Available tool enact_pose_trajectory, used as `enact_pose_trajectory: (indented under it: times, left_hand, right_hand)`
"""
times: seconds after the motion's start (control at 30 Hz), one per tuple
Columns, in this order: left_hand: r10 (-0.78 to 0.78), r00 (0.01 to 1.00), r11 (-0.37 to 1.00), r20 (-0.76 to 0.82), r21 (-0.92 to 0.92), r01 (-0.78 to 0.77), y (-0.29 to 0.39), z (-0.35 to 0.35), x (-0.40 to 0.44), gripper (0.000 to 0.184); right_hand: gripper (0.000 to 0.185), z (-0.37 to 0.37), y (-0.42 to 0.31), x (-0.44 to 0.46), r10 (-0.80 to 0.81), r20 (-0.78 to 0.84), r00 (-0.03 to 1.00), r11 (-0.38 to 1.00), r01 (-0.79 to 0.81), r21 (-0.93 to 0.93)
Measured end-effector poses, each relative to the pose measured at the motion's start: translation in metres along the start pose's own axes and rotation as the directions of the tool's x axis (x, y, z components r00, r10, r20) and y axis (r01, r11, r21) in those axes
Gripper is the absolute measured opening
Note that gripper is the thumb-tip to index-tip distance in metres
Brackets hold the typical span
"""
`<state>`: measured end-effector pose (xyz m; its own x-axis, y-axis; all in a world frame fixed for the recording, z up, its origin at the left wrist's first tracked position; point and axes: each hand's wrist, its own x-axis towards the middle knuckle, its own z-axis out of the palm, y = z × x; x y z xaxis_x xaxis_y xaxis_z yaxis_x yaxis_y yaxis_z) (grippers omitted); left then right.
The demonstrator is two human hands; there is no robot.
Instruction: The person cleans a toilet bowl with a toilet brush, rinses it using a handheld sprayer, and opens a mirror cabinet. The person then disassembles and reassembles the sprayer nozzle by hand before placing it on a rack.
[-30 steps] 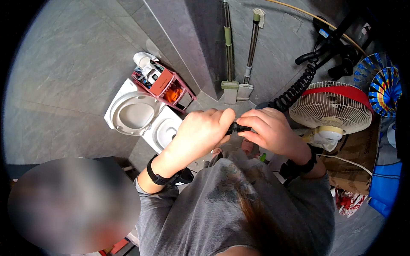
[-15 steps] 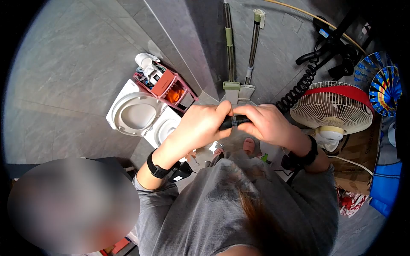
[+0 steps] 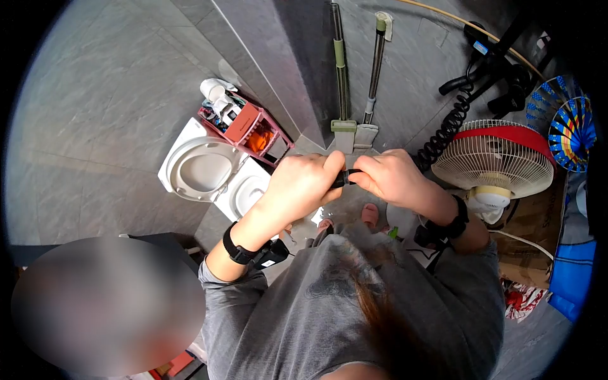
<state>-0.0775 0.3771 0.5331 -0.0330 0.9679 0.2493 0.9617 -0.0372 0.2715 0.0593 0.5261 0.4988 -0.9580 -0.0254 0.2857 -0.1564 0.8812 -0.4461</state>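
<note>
My left hand [image 3: 301,182] and my right hand [image 3: 394,180] meet in front of my chest, both closed on a short black cylinder [image 3: 342,180]. My left fingers wrap one end, while my right thumb and fingers pinch the other. Greyish rings circle its middle, between the hands. Most of it is hidden by my fingers. A coiled black cable [image 3: 443,133] comes down from black handlebars [image 3: 484,73] to just behind my right hand; I cannot tell whether it joins the cylinder.
A white toilet [image 3: 206,171] and a pink rack [image 3: 250,126] stand left. Two mops [image 3: 343,126] [image 3: 366,134] lean by the wall corner. At right are a fan [image 3: 491,161], a cardboard box [image 3: 529,237] and a blue bag [image 3: 573,272]. A blurred round shape [image 3: 111,304] fills the lower left.
My right hand has shifted slightly up and left, its fingers now covering more of the cylinder. Less of the cylinder shows between the hands. The left hand has barely moved.
</note>
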Motion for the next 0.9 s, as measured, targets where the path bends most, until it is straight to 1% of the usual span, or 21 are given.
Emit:
enact_pose_trajectory:
  times: [0.03,0.07,0.13,0.17,0.23,0.27,0.33,0.43,0.47,0.5,0.53,0.57,0.6,0.67,0.7,0.73,0.77,0.8,0.83,0.87,0.9]
  left_hand:
    - [-0.010,1.000,1.000,0.008,-0.011,0.011,-0.001,0.000,0.000,0.029]
    - [-0.011,1.000,1.000,0.007,-0.008,0.011,-0.004,0.000,0.000,0.029]
    - [-0.035,0.999,0.999,0.024,-0.041,0.035,-0.008,-0.001,0.000,0.030]
    - [-0.037,0.999,0.999,0.023,-0.039,0.037,-0.009,-0.001,0.000,0.030]
    - [-0.027,0.999,1.000,0.029,-0.009,0.027,-0.009,0.000,-0.001,0.030]
    - [-0.027,0.999,1.000,0.028,-0.009,0.028,-0.007,0.000,-0.001,0.030]
    - [0.035,0.999,0.996,-0.009,0.077,-0.034,-0.002,-0.001,-0.002,0.030]
    - [0.043,0.999,0.993,-0.014,0.111,-0.041,-0.010,0.004,-0.004,0.031]
    - [0.042,0.999,0.992,-0.017,0.116,-0.040,-0.011,0.003,-0.004,0.031]
    - [0.036,0.999,0.991,-0.015,0.129,-0.033,-0.012,0.001,-0.003,0.032]
    - [0.028,1.000,0.990,-0.011,0.139,-0.026,-0.011,0.000,-0.003,0.032]
    - [0.028,1.000,0.990,-0.014,0.140,-0.025,-0.012,0.001,-0.004,0.032]
    - [0.047,0.998,0.989,-0.048,0.143,-0.039,-0.014,0.004,-0.004,0.032]
    - [0.064,0.994,0.988,-0.085,0.148,-0.051,-0.015,0.008,-0.004,0.031]
    - [0.064,0.997,0.976,-0.043,0.211,-0.054,-0.014,0.010,-0.004,0.031]
    - [0.061,0.998,0.960,-0.002,0.273,-0.058,-0.014,0.010,-0.005,0.031]
    - [0.060,0.998,0.959,-0.006,0.277,-0.055,-0.016,0.008,-0.003,0.031]
    - [0.144,0.985,0.958,-0.092,0.263,-0.116,-0.019,0.005,0.000,0.032]
    - [0.229,0.957,0.950,-0.179,0.257,-0.179,-0.021,0.002,0.002,0.034]
    - [0.233,0.955,0.948,-0.186,0.263,-0.180,-0.021,-0.005,-0.001,0.034]
    - [0.118,0.935,0.957,-0.333,0.290,-0.018,-0.019,-0.015,-0.009,0.035]
  right_hand:
    - [0.022,0.003,-0.001,0.000,0.046,-0.005,0.999,0.998,-0.046,0.041]
    - [0.022,0.007,-0.003,0.002,0.044,-0.007,0.999,0.998,-0.043,0.041]
    - [0.019,0.013,-0.007,0.004,0.068,-0.267,0.961,0.965,0.005,0.263]
    - [0.019,0.011,-0.007,0.005,0.065,-0.267,0.962,0.965,0.008,0.263]
    - [0.019,0.004,-0.008,0.009,0.050,-0.179,0.983,0.967,-0.003,0.253]
    - [0.019,0.003,-0.005,0.009,0.049,-0.179,0.983,0.968,-0.002,0.253]
    - [0.025,0.001,0.001,0.007,0.080,0.093,0.992,0.995,-0.085,0.051]
    - [0.026,0.006,0.000,0.009,0.127,0.131,0.983,0.986,-0.140,0.092]
    - [0.026,0.010,-0.001,0.010,0.122,0.129,0.984,0.987,-0.135,0.090]
    - [0.023,0.016,-0.005,0.012,0.070,-0.080,0.994,0.982,-0.054,0.181]
    - [0.024,0.019,-0.007,0.013,0.034,-0.287,0.957,0.966,0.042,0.254]
    - [0.025,0.019,-0.008,0.016,0.035,-0.298,0.954,0.962,0.049,0.269]
    - [0.025,0.017,-0.005,0.016,0.033,-0.297,0.954,0.962,0.050,0.267]
    - [0.024,0.014,0.001,0.015,0.035,-0.094,0.995,0.994,-0.025,0.106]
    - [0.024,0.014,0.001,0.015,0.033,-0.095,0.995,0.994,-0.023,0.105]
    - [0.025,0.014,0.001,0.016,0.080,-0.051,0.995,0.994,-0.076,0.084]
    - [0.025,0.014,0.002,0.017,0.126,-0.009,0.992,0.990,-0.125,0.060]
    - [0.025,0.014,0.002,0.018,0.122,-0.010,0.992,0.991,-0.121,0.059]
    - [0.025,0.016,0.003,0.018,0.157,-0.086,0.984,0.985,-0.150,0.082]
    - [0.025,0.016,0.004,0.018,0.191,-0.161,0.968,0.979,-0.176,0.105]
    - [0.025,0.015,0.004,0.017,0.184,-0.164,0.969,0.981,-0.170,0.094]
